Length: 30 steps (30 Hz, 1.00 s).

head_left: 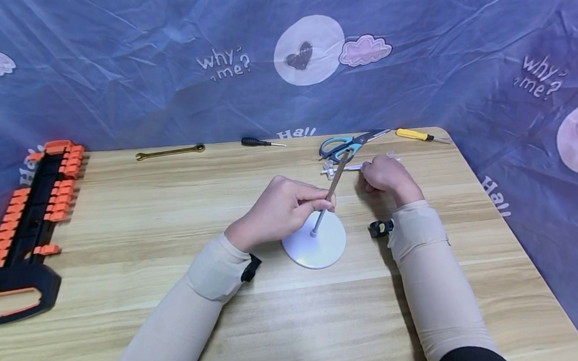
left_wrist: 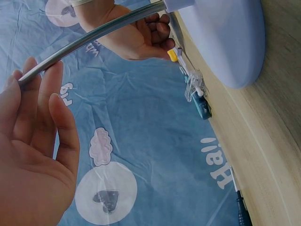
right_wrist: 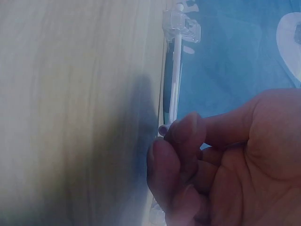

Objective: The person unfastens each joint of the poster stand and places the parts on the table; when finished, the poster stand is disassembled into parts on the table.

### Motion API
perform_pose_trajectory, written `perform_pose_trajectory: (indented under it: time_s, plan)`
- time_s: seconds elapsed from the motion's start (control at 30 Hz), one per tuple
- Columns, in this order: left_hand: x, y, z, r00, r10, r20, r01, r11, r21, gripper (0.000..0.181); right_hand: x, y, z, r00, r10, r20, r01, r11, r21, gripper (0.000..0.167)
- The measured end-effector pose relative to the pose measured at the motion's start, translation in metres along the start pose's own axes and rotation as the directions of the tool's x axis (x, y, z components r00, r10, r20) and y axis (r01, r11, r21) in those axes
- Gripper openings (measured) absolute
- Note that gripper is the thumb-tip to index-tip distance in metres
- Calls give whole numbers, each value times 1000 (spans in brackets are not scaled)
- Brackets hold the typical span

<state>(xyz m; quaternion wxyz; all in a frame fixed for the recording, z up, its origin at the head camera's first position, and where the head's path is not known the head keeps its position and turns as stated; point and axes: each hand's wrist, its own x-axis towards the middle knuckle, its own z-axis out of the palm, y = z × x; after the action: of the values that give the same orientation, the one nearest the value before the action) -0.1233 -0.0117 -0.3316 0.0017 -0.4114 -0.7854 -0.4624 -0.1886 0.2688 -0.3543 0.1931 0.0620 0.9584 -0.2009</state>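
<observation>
A metal rod (head_left: 337,181) rises at a tilt from a round white base (head_left: 315,248) on the table. My left hand (head_left: 286,209) pinches this rod near its upper part; in the left wrist view the fingers (left_wrist: 52,84) lie along it. Farther back, my right hand (head_left: 388,176) pinches the middle of a thin white bar (right_wrist: 176,80). A clear plastic clip (right_wrist: 178,23) sits at one end of the bar, and another clear piece (right_wrist: 157,215) shows at the other end, partly hidden by the fingers.
Blue-handled scissors (head_left: 338,147) and a yellow screwdriver (head_left: 414,134) lie at the back right. Along the back edge are a black screwdriver (head_left: 254,141) and a wrench (head_left: 170,152). A black rack with orange clips (head_left: 38,208) stands at the left. A patterned cloth (head_left: 155,72) hangs behind.
</observation>
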Motion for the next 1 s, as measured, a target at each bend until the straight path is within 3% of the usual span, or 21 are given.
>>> perform_pose_trajectory:
  time_s: [0.3, 0.47, 0.63, 0.83, 1.0]
  plan:
    - [0, -1, 0, 1000, -2, 3, 2, 1000, -9, 14, 0, -1, 0, 1000, -3, -23, 4, 1000, 5, 60]
    - [0, 0, 0, 1000, -5, 3, 5, 1000, -2, 14, -1, -3, -2, 997, -2, -72, 4, 1000, 26, 63]
    - [0, 0, 0, 1000, -9, 6, 9, 1000, 0, 14, -4, -6, -4, 989, -28, -144, 38, 997, 67, 63]
    - [0, -1, 0, 1000, -10, 9, 10, 1000, -1, 14, -8, -12, -8, 989, -25, -148, 46, 989, 141, 68]
    - [0, -2, 0, 1000, 5, 4, -5, 1000, -7, 14, -13, -18, -9, 981, -35, -190, 68, 983, 170, 63]
